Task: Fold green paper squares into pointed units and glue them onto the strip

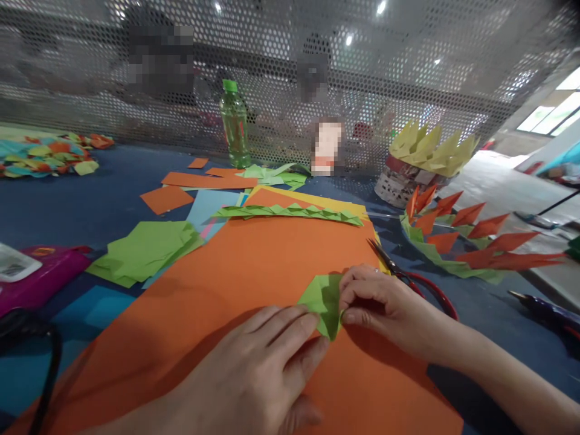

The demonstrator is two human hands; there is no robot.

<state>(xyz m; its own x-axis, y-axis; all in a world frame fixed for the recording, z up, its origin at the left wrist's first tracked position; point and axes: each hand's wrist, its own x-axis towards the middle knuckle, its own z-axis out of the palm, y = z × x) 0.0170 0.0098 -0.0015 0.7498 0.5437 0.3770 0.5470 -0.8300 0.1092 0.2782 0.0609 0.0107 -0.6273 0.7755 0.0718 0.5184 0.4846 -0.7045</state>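
Observation:
A small folded green paper piece (325,300) lies on a large orange sheet (254,278). My left hand (267,368) rests flat on the sheet, fingers stretched, fingertips pressing the green piece's lower left edge. My right hand (385,308) is curled at the piece's right side, fingers and thumb pinching its edge. A chain of folded green pieces (290,211) lies along the far edge of the orange sheet.
Red-handled scissors (408,275) lie just right of my right hand. A stack of green squares (145,251) sits at left, a green bottle (234,124) at the back, orange-and-green paper crowns (471,241) at right, a glue gun (548,311), and a pink case (36,275).

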